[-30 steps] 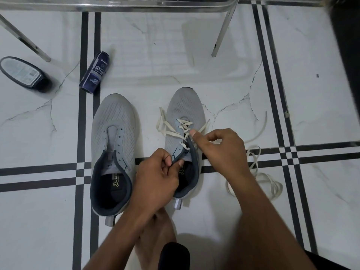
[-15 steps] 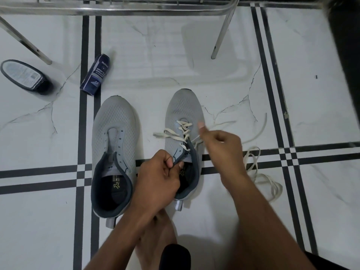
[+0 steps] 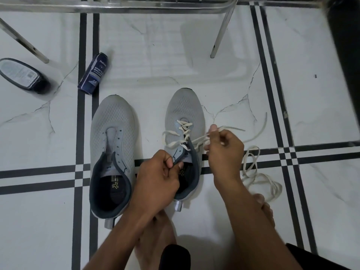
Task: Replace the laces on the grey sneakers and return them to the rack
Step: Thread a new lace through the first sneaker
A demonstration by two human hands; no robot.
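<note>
Two grey sneakers [image 3: 113, 145] [image 3: 184, 114], two cream laces, one threaded [image 3: 182, 131], one loose at right [image 3: 259, 178], two hands [image 3: 155, 180] [image 3: 224, 149], one cleaner can [image 3: 93, 74], one dark bottle upper left [image 3: 21, 75], two bare feet [image 3: 155, 234] [image 3: 266, 209], one metal rack [image 3: 116, 4].

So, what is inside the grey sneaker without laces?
Inside the unlaced grey mesh sneaker: a black insole with a yellowish logo. The toe part is covered, unseen.
</note>
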